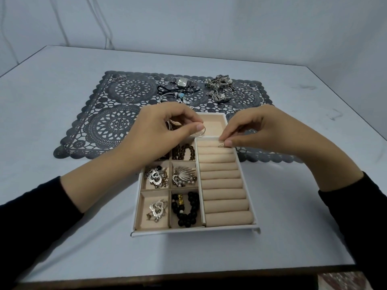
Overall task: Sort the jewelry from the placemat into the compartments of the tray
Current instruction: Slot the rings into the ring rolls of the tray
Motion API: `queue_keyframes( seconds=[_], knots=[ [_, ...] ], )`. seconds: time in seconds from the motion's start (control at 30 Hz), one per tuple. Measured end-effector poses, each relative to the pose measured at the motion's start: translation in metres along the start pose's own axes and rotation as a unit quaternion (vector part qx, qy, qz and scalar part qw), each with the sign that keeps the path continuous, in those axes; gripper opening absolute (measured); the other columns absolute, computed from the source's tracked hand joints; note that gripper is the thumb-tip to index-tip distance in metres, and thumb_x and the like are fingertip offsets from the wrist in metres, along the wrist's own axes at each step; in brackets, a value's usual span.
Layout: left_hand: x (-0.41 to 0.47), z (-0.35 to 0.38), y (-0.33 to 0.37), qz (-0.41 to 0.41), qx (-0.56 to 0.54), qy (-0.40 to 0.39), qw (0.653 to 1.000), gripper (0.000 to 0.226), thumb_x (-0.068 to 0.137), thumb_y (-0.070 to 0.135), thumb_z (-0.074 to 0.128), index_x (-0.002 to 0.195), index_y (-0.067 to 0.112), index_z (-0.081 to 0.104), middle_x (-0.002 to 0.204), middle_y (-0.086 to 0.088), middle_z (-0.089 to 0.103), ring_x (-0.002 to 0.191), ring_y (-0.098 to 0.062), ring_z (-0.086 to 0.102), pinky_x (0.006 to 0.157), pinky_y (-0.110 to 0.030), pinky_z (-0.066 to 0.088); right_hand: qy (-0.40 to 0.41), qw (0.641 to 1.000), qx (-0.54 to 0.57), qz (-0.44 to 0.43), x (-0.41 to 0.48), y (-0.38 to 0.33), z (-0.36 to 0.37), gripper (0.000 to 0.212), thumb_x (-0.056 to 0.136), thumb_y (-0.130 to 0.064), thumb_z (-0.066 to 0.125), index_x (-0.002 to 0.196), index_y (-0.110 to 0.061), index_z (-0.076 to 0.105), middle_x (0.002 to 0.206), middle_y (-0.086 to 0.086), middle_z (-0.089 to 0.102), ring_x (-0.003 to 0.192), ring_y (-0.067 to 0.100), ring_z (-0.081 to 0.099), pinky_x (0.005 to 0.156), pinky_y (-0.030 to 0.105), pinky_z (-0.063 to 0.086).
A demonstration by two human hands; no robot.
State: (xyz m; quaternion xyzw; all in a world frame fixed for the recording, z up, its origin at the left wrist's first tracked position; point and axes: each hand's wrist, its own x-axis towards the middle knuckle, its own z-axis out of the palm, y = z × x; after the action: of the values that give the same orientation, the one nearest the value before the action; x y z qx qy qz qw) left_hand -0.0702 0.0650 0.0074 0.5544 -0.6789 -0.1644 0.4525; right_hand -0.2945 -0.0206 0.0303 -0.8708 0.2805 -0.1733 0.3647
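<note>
A beige jewelry tray (250, 200) stands in front of me on the near edge of a grey lace placemat (94, 126). My left hand (155, 132) hovers over the tray's far left compartments and pinches a thin silver ring (201, 131). My right hand (268, 130) presses another silver ring (221, 145) into the farthest slot of the ring rolls (222, 185). Brooches (156, 176) and bead bracelets (185, 208) fill the left compartments. On the placemat lie loose rings (130, 93), a watch (182, 82) and a tangle of chains (219, 86).
The white table (62, 237) carries only the placemat and tray. Its near edge (188, 277) runs just below my sleeves. A pale wall with hanging cables (109, 24) stands behind the table. More small rings (244, 94) are scattered at the placemat's far right.
</note>
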Motion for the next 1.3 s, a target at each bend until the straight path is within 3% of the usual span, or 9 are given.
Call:
queue_keyframes(
  seconds=[0.43, 0.57, 0.67, 0.73, 0.83, 0.9, 1.0, 1.17, 1.3],
  knots=[
    [0.002, -0.002, 0.002, 0.027, 0.031, -0.037, 0.998, 0.010, 0.082, 0.026, 0.077, 0.090, 0.019, 0.076, 0.083, 0.011, 0.072, 0.080, -0.003, 0.067, 0.073, -0.012, 0.049, 0.025, 0.999, -0.025, 0.024, 0.002, -0.002, 0.002, 0.012, 0.076, -0.016, 0.079, 0.087, -0.019, 0.077, 0.080, -0.002, 0.074, 0.078, 0.015, 0.069, 0.076, 0.024, 0.055],
    [0.002, -0.001, 0.006, 0.037, 0.039, -0.042, 0.998, 0.008, 0.083, 0.025, 0.076, 0.089, 0.019, 0.076, 0.082, 0.014, 0.071, 0.078, 0.000, 0.066, 0.073, -0.013, 0.050, 0.123, 0.990, 0.049, 0.047, -0.002, 0.004, 0.002, 0.013, 0.084, -0.015, 0.071, 0.096, -0.017, 0.074, 0.086, 0.005, 0.074, 0.078, 0.014, 0.068, 0.073, 0.020, 0.054],
    [0.002, 0.000, 0.006, 0.043, 0.046, -0.044, 0.997, 0.007, 0.084, 0.025, 0.075, 0.089, 0.020, 0.076, 0.083, 0.013, 0.071, 0.080, -0.002, 0.067, 0.074, -0.019, 0.053, 0.228, 0.972, -0.002, 0.055, -0.001, 0.019, 0.006, 0.016, 0.091, -0.019, 0.063, 0.105, -0.019, 0.071, 0.093, -0.004, 0.072, 0.083, 0.004, 0.064, 0.076, 0.016, 0.050],
    [0.003, 0.000, 0.005, 0.043, 0.049, -0.051, 0.997, 0.007, 0.084, 0.027, 0.075, 0.089, 0.022, 0.075, 0.084, 0.012, 0.072, 0.080, -0.006, 0.068, 0.073, -0.029, 0.056, 0.258, 0.960, -0.077, 0.078, -0.001, 0.030, 0.008, 0.023, 0.092, -0.024, 0.060, 0.114, -0.020, 0.068, 0.106, -0.006, 0.069, 0.097, 0.006, 0.062, 0.088, 0.020, 0.047],
    [0.003, 0.001, 0.005, 0.054, 0.060, -0.069, 0.994, 0.007, 0.084, 0.029, 0.075, 0.089, 0.023, 0.075, 0.084, 0.011, 0.071, 0.081, -0.009, 0.068, 0.070, -0.036, 0.056, 0.240, 0.949, -0.178, 0.098, 0.000, 0.040, 0.012, 0.036, 0.094, -0.028, 0.057, 0.128, -0.018, 0.059, 0.125, -0.001, 0.062, 0.118, 0.014, 0.054, 0.095, 0.016, 0.033],
    [0.004, 0.002, 0.005, 0.075, 0.076, -0.077, 0.991, 0.008, 0.084, 0.027, 0.075, 0.089, 0.020, 0.075, 0.084, 0.011, 0.071, 0.082, -0.007, 0.067, 0.073, -0.030, 0.054, 0.226, 0.948, -0.198, 0.100, 0.002, 0.042, 0.015, 0.041, 0.095, -0.027, 0.055, 0.133, -0.014, 0.054, 0.133, 0.002, 0.057, 0.125, 0.016, 0.049, 0.096, 0.012, 0.027],
    [0.004, 0.002, 0.006, 0.093, 0.091, -0.092, 0.987, 0.010, 0.084, 0.026, 0.076, 0.090, 0.018, 0.076, 0.084, 0.011, 0.071, 0.082, -0.006, 0.066, 0.074, -0.025, 0.053, 0.198, 0.947, -0.225, 0.116, 0.002, 0.043, 0.019, 0.046, 0.097, -0.028, 0.052, 0.139, -0.010, 0.047, 0.144, 0.006, 0.047, 0.136, 0.018, 0.039, 0.107, 0.018, 0.022],
    [0.004, 0.001, 0.004, 0.116, 0.096, -0.113, 0.982, 0.014, 0.083, 0.028, 0.075, 0.091, 0.017, 0.076, 0.087, 0.011, 0.071, 0.083, -0.004, 0.067, 0.077, -0.027, 0.054, 0.164, 0.948, -0.240, 0.126, 0.002, 0.039, 0.020, 0.042, 0.098, -0.028, 0.051, 0.133, -0.006, 0.051, 0.133, 0.011, 0.055, 0.126, 0.024, 0.047, 0.098, 0.021, 0.028],
    [0.006, -0.003, 0.002, 0.130, 0.112, -0.152, 0.973, 0.013, 0.086, 0.028, 0.073, 0.094, 0.019, 0.077, 0.091, 0.012, 0.072, 0.087, -0.005, 0.067, 0.079, -0.031, 0.055, 0.159, 0.949, -0.236, 0.137, 0.002, 0.039, 0.018, 0.043, 0.098, -0.030, 0.050, 0.133, -0.006, 0.051, 0.135, 0.010, 0.054, 0.128, 0.023, 0.046, 0.099, 0.021, 0.027]
  ],
)
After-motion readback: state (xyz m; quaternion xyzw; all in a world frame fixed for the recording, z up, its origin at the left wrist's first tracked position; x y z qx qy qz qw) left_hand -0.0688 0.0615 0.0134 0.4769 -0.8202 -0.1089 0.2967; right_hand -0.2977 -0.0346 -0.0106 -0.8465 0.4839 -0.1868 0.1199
